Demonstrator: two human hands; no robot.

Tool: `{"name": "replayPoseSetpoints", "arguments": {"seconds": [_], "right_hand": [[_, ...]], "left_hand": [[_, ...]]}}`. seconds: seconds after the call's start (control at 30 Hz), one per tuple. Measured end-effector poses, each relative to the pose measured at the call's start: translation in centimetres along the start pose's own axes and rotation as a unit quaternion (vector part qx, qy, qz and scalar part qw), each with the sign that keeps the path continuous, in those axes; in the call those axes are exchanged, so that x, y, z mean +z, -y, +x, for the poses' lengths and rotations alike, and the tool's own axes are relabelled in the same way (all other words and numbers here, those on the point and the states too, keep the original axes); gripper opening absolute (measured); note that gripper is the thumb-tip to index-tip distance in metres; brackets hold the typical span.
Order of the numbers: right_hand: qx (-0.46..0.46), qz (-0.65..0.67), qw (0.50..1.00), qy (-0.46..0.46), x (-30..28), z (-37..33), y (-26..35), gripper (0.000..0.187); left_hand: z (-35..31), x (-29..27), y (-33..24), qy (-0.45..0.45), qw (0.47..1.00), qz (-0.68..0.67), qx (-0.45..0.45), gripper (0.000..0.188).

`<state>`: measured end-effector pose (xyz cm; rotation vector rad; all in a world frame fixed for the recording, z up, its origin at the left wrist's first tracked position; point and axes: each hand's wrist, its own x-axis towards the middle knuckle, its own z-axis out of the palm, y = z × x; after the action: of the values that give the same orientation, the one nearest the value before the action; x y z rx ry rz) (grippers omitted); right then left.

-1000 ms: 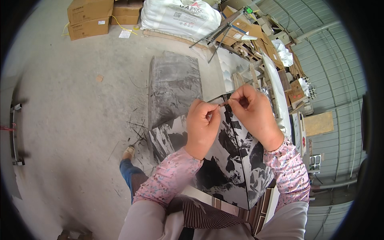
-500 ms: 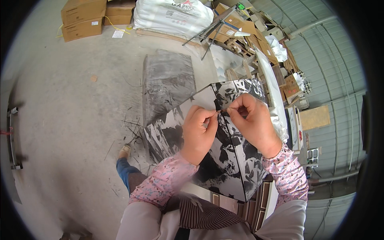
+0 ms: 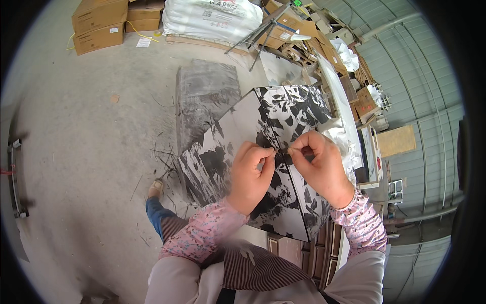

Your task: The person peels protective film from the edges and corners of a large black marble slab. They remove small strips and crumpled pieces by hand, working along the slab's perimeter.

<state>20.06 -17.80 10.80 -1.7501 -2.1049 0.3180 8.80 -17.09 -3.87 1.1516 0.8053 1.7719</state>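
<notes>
A large black-and-white marble-patterned piece (image 3: 233,124) lies in front of me, with a dark straight line running along it between two patterned faces. Above that line, my left hand (image 3: 249,177) is closed, thumb and forefinger pinched at the left end of a small dark strip (image 3: 282,156). My right hand (image 3: 322,166) pinches the strip's other end, a short gap from the left fingertips. What the strip is made of is too small to tell. Pink flowered sleeves cover both my forearms.
A grey dusty slab (image 3: 205,96) lies on the floor beyond the patterned piece, with dark scraps (image 3: 164,159) beside it. Cardboard boxes (image 3: 98,38), a white bulk sack (image 3: 210,20) and a tripod stand (image 3: 263,38) stand farther back. Brown framed panels (image 3: 319,253) are near my body.
Both hands have shifted slightly nearer to me along the dark line of the patterned piece, fingertips a little farther apart. More of the dark strip shows between them. The view has shifted slightly.
</notes>
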Motion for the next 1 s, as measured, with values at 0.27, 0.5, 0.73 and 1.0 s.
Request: {"name": "replayPoseSetpoints", "arguments": {"seconds": [0.27,0.5,0.73,1.0], "right_hand": [[0.006,-0.001,1.0,0.016,-0.8,-3.5,0.5,0.011],[-0.02,-0.023,1.0,0.003,-1.4,-6.4,0.5,0.013],[-0.032,-0.023,0.999,0.006,-1.9,-9.5,0.4,0.014],[-0.016,-0.006,1.0,0.003,-2.6,-13.2,0.3,0.015]], "left_hand": [[-2.6,0.2,-0.8,0.024,0.999,-0.001,0.028,0.017],[-4.9,0.4,-1.5,0.049,0.998,0.0,0.034,0.02],[-7.6,0.4,-2.1,0.077,0.997,0.012,0.026,0.023],[-10.7,0.7,-2.7,0.113,0.992,0.014,0.044,0.024]]}}
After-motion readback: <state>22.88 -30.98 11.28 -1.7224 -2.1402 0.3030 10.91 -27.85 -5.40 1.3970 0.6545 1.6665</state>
